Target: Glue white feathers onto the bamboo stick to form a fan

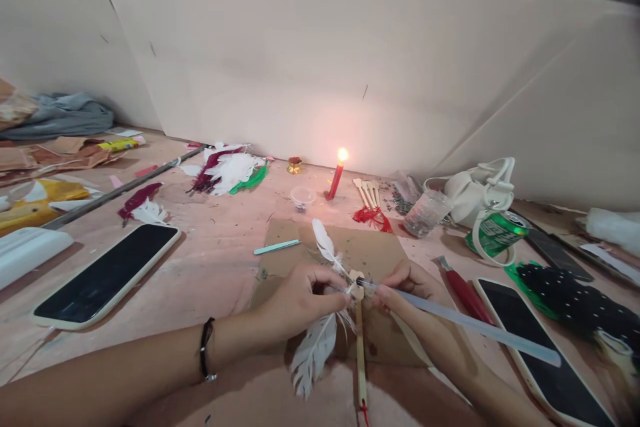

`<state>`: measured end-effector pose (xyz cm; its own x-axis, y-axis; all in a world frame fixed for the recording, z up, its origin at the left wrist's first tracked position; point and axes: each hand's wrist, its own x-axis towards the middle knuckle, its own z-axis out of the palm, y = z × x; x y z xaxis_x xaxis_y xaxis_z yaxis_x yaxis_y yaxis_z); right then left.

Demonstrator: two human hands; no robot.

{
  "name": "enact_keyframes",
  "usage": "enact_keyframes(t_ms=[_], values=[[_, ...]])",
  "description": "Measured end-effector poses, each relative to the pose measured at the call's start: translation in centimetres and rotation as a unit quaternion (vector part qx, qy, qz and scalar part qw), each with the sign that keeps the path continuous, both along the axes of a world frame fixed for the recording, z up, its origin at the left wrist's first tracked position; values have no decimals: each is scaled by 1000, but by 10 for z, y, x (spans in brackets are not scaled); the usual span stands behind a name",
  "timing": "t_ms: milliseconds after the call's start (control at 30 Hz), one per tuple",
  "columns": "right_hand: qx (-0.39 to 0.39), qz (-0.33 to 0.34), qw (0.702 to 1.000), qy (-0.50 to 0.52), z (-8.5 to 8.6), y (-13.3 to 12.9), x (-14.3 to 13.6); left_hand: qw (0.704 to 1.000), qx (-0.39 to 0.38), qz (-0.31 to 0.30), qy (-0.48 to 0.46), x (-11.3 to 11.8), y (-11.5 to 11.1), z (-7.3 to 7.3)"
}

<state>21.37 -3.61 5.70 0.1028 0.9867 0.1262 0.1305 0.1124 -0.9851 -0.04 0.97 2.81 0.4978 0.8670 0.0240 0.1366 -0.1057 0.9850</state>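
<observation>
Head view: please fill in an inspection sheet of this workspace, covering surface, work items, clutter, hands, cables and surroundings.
Surface: pinkish table, with a cardboard sheet under the work.
Work items: wooden stick with a rounded head, white feathers, translucent rod with its dark tip at that head.
Clutter: phone at left, phone at right partly under the rod, light-blue tool, green can, white bag.
Hands: left hand pinches feathers beside the head; right hand grips the rod.
Cables: thin pale line at the left phone's lower end, probably a cable.
Surroundings: pale panels behind; lit red candle before them.
</observation>
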Motion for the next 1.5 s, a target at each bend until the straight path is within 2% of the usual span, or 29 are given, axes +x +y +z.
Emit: enact_keyframes(t_ms=[233, 467, 600, 867, 1167, 1500], values=[[-21, 36, 999, -7, -4, 0, 1, 1000, -3, 16, -6, 0, 0, -1], [62, -13, 994, -85, -24, 1, 0, 1000, -5, 24, -16, 1, 1, -6], [102, -28, 984, -142, -32, -1, 1, 999, -14, 28, -20, 1, 1, -4], [113, -41, 973, -195, -30, -5, -14, 1000, -16, 23, -11, -1, 2, 0], [90, -14, 969, -231, -17, -12, 7, 997, -42, 30, -53, 0, 4, -3], [79, -9, 965, -249, -13, -13, 7, 998, -37, 28, -50, -1, 7, -3]])
